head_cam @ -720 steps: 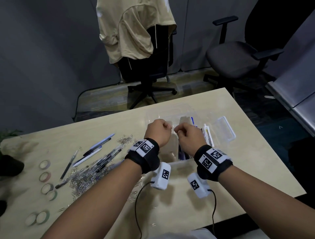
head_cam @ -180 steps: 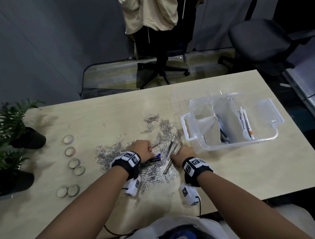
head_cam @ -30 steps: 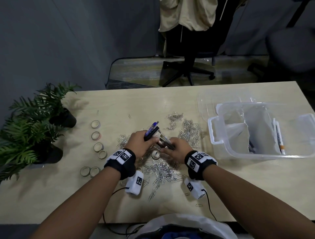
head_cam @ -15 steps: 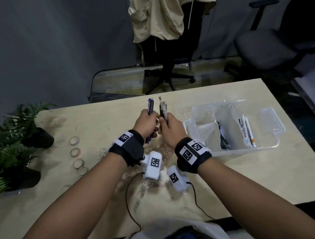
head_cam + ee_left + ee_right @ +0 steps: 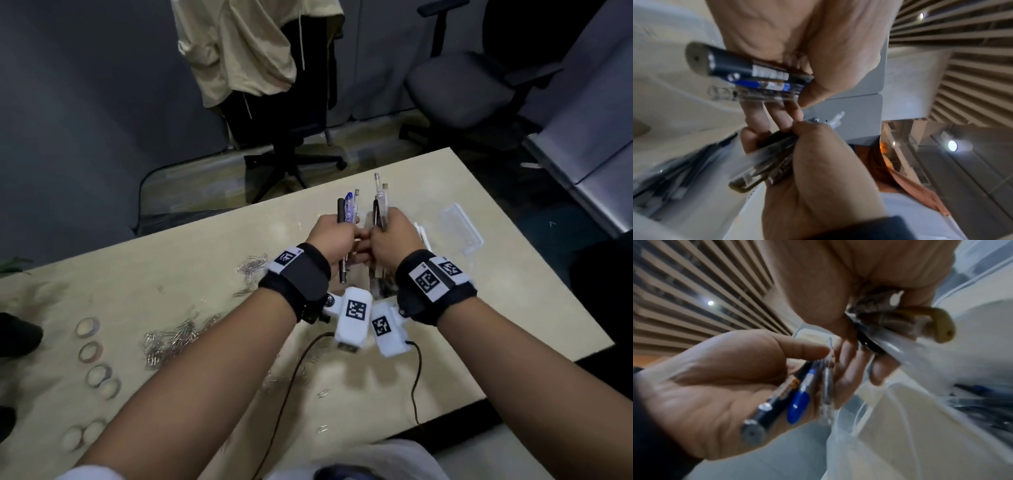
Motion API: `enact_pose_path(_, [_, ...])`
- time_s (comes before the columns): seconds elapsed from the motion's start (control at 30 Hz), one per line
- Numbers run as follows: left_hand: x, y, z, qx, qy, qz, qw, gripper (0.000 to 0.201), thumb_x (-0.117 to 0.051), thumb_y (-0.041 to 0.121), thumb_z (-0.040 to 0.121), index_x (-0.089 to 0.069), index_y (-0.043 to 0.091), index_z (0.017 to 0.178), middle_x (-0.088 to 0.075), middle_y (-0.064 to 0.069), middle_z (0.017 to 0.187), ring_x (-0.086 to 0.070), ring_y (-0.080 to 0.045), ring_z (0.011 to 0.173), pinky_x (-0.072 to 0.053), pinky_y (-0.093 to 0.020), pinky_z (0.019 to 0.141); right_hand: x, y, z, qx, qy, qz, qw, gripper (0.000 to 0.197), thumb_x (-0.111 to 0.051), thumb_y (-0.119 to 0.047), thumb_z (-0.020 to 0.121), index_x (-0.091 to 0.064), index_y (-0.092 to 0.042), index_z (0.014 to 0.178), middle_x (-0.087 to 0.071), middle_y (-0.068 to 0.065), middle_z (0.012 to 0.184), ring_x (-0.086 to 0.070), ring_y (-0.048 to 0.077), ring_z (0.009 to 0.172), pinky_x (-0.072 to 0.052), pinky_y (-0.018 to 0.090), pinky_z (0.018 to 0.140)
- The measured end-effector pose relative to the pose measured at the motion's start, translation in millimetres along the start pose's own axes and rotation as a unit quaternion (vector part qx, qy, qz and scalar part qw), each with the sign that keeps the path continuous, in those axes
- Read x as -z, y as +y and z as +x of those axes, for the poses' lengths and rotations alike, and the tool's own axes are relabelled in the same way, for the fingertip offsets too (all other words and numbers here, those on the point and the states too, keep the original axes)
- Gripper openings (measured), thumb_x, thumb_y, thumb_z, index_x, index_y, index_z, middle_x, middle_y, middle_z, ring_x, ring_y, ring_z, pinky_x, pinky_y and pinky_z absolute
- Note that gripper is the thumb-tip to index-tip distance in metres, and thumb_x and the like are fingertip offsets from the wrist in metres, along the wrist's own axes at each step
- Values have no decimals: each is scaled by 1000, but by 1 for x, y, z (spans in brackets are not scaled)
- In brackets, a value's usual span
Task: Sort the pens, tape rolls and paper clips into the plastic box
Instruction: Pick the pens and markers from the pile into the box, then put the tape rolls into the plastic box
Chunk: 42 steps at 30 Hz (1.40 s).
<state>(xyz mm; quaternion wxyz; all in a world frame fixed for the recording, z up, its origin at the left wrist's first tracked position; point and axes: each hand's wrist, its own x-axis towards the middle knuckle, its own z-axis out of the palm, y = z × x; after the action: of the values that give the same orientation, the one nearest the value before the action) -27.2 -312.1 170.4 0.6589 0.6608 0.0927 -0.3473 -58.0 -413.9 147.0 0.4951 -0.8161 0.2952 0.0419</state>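
Observation:
My left hand (image 5: 337, 240) grips a bunch of upright pens (image 5: 347, 209): one black, one blue, one clear. The left wrist view shows these pens (image 5: 756, 78) under its thumb. My right hand (image 5: 394, 240), touching the left, grips another bunch of clear and dark pens (image 5: 381, 200), seen close in the right wrist view (image 5: 910, 324). Both hands hover over the clear plastic box (image 5: 460, 228), mostly hidden behind them; the right wrist view shows its wall (image 5: 890, 426) and blurred pens inside (image 5: 982, 402). Tape rolls (image 5: 90, 351) and paper clips (image 5: 174, 337) lie on the table to the left.
The pale table (image 5: 479, 325) ends close to the right of the box. Wrist camera cables (image 5: 416, 383) trail over its front part. Two office chairs stand behind, one draped with a beige garment (image 5: 239, 44). A dark plant pot (image 5: 17, 337) sits at the left edge.
Both hands lifted the pens off the paper clip pile and carried them right, to above the box. The pens now stand upright in both fists.

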Motion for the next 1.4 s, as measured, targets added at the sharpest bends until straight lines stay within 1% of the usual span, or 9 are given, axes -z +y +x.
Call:
enact_pose_path(0.13, [-22,-10,17,15,34,74,997,11,-59,5,74,-63,10,83,-69,-21,87,-67,-37,78,-56,-62,79,15,14,9,-24,-28,-58,998,23,-53,-15,86,-54,-8,108,-66,14,100,-64,33,89,-56,43,78])
enact_pose_path(0.4, [-34,-68,97,32,79,117,989,52,-50,18,58,-57,10,110,-68,-22,106,-68,-41,91,-57,-57,81,22,34,12,-24,-50,-101,993,19,-52,-14,92,-53,-3,108,-57,12,96,-52,28,85,-37,29,68])
enact_pose_path(0.53, [-48,-55,70,29,82,130,988,62,-43,18,60,-48,6,120,-64,-19,106,-65,-38,95,-57,-53,84,25,36,11,-7,-76,-105,992,15,-49,-6,90,-48,-10,75,-51,7,71,-49,29,73,-31,29,53])
enact_pose_path(0.67, [-50,-61,80,38,68,157,985,64,-45,19,57,-58,2,118,-69,-19,102,-68,-39,94,-57,-53,85,32,37,11,0,-88,-126,988,15,-51,-11,92,-63,-3,88,-62,13,81,-58,31,79,-40,29,62])
enact_pose_path(0.77, [-49,-56,78,49,55,182,981,60,-41,17,56,-62,-2,108,-69,-23,101,-67,-41,96,-55,-54,88,34,35,11,-4,-81,-144,986,23,-50,-10,92,-52,-7,69,-51,6,65,-49,26,65,-35,28,51])
enact_pose_path(0.97, [-44,-28,40,8,47,206,977,24,-42,1,81,-62,9,71,-62,-18,77,-56,-35,77,-49,-41,72,29,33,9,21,6,-123,992,25,-52,-11,89,-69,-5,107,-69,14,104,-63,32,100,-53,35,83])
enact_pose_path(1.1, [-29,-16,25,-38,41,193,980,28,-47,3,93,-68,20,86,-71,-14,104,-68,-30,93,-58,-42,86,23,27,9,44,40,-69,996,21,-53,-13,86,-69,-17,99,-71,7,98,-65,25,92,-51,29,76])
enact_pose_path(1.27, [16,-7,7,-100,63,207,971,20,-46,9,99,-66,12,100,-72,-8,103,-65,-14,75,-52,-27,68,5,3,3,109,22,-66,992,13,-58,-13,84,-69,-20,85,-66,-4,77,-61,11,72,-39,8,55])
enact_pose_path(1.4, [69,-10,-15,-127,112,224,960,18,-51,14,98,-68,17,94,-73,-2,93,-69,-19,78,-49,-26,65,-33,-24,-8,152,-22,-71,986,10,-58,-16,86,-67,-22,85,-62,-9,71,-59,7,69,-49,20,63])
